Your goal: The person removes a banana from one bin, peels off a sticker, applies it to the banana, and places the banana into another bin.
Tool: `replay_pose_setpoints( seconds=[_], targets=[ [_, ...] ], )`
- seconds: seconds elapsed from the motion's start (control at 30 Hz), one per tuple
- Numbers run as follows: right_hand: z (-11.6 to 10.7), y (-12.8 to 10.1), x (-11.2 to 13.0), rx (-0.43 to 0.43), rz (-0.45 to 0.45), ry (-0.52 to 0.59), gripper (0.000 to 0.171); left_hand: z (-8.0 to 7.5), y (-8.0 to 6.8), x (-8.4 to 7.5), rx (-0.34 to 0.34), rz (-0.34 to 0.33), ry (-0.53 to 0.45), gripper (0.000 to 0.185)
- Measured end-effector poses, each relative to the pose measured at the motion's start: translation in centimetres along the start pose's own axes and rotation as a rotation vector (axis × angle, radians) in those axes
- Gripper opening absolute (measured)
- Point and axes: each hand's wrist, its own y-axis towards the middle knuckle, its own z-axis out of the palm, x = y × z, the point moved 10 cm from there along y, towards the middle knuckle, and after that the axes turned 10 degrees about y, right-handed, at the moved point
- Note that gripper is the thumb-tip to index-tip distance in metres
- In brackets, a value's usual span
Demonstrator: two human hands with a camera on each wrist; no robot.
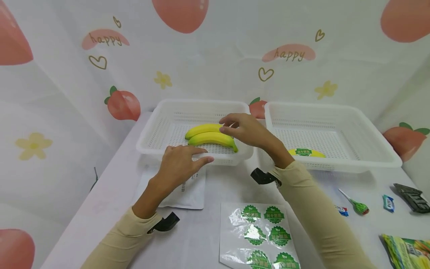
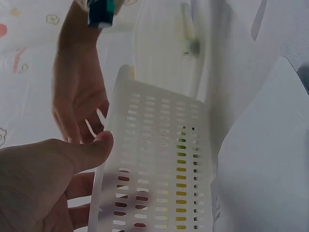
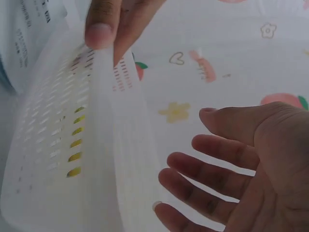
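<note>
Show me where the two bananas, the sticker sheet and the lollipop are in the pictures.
bananas [image 1: 212,138], head view, middle of the front banana's peel.
sticker sheet [image 1: 258,235], head view, centre of the sheet among the green stickers.
lollipop [image 1: 361,207], head view, the green wrapped head.

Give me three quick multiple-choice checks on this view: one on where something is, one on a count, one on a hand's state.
1. Where do the two plain yellow bananas lie?
A. In the left white plastic basket
B. On the glossy sheet of green round stickers
C. On the white tabletop beside the green lollipop

2. How many bananas show in the right white plastic basket?
A. None
B. One
C. Three

3. What is the left hand doing?
A. Holding a banana
B. Resting on the left basket's near rim
C. Peeling a sticker

Answers: 1 A, both bananas sit inside the left basket under the right hand. 2 B, a single yellow banana with a green sticker shows there. 3 B, its fingers lie over the near rim, and the right hand hovers open, holding nothing.
</note>
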Motion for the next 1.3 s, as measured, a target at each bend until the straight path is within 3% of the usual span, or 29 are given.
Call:
replay_pose_setpoints(
  seconds=[0.23,0.47,0.8,1.3],
  targets=[
    [2.0,3.8,-2.1,0.108,0.153,0.114,0.046,0.2,0.0,0.2,-0.002,-0.009,0.007,0.048],
    [3.7,5.5,-4.7,0.187,0.343,0.138,0.05,0.4,0.0,0.4,-0.004,-0.015,0.004,0.047],
    [4.4,5.8,-6.8,0.193,0.486,0.154,0.049,0.4,0.0,0.3,-0.005,-0.019,0.002,0.048],
    [5.3,5.5,-8.3,0.264,0.601,0.034,0.054,0.3,0.0,0.3,-0.017,-0.02,-0.023,0.047]
  ],
)
